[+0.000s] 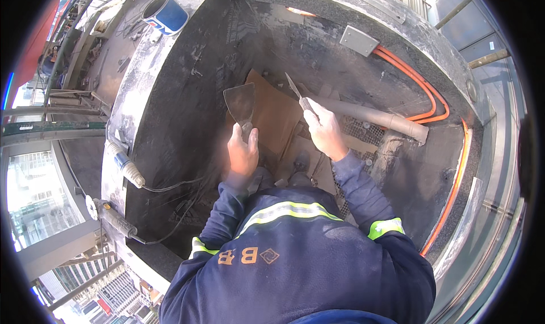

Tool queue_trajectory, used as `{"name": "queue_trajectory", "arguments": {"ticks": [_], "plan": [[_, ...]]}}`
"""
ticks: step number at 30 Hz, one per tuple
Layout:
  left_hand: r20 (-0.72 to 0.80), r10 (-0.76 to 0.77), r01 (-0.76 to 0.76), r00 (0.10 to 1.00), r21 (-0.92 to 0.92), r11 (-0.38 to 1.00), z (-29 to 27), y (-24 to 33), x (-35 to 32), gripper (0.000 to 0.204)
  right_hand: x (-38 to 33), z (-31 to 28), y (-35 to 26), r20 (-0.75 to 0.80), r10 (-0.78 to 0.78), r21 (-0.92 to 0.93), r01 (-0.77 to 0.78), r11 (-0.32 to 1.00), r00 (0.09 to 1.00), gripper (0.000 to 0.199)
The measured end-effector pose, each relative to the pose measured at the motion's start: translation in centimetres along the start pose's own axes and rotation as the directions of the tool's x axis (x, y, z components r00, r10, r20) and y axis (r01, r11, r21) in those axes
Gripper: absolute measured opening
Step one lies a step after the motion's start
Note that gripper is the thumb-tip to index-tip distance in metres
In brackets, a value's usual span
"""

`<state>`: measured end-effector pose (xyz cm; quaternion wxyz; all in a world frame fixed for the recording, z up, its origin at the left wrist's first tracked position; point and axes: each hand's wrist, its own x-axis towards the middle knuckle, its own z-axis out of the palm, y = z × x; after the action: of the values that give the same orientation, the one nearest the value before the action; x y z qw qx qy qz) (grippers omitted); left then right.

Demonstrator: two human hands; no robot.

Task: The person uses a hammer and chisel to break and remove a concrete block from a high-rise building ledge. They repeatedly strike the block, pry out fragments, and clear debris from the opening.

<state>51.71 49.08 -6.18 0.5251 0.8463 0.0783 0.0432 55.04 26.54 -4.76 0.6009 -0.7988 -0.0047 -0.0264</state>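
My left hand (243,154) is closed round the short handle of a putty knife (240,101), whose broad, dusty blade flares upward. To its right, my right hand (325,131) grips the handle of a second scraping tool (293,87). That blade looks thin and pointed from this side, perhaps seen edge-on; its full shape does not show. Both tools are held in the air, apart from each other, above a sheet of brown cardboard (272,111) on the floor of a dark, walled pit.
A beige pipe (369,115) lies across the floor. Orange conduits (417,83) run from a grey box (359,41) on the far wall. On the left ledge are a blue bucket (165,14), a corded power tool (125,164) and an angle grinder (113,217), their cables hanging inside.
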Motion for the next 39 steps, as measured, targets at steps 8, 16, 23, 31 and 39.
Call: {"name": "queue_trajectory", "arguments": {"ticks": [8,16,23,31,39], "plan": [[0.207,-0.049,0.140,0.977,-0.454,0.880,-2.6,1.9,0.1,0.033,-2.8,5.3,-6.9,0.151,-0.285,-0.179,0.310,0.934,0.947,0.034],[0.161,-0.026,0.074,0.987,-0.295,0.953,-8.2,-3.0,1.9,0.034,-3.5,11.7,-7.3,0.218,-0.249,-0.280,0.305,0.910,0.944,0.032],[0.075,0.151,-0.113,0.986,-0.369,0.922,-8.8,-1.8,-0.9,0.022,-0.1,12.2,-5.8,0.089,-0.174,-0.412,0.195,0.890,0.981,0.033],[0.111,-0.158,0.190,0.981,-0.698,0.690,-14.2,-2.3,2.7,0.024,-2.2,14.9,-11.8,0.123,-0.327,-0.435,0.347,0.831,0.937,0.032],[0.179,-0.041,0.127,0.983,-0.502,0.855,-12.5,-2.6,1.2,0.023,2.3,15.8,-10.5,0.219,-0.300,-0.456,0.369,0.810,0.929,0.031]]}}
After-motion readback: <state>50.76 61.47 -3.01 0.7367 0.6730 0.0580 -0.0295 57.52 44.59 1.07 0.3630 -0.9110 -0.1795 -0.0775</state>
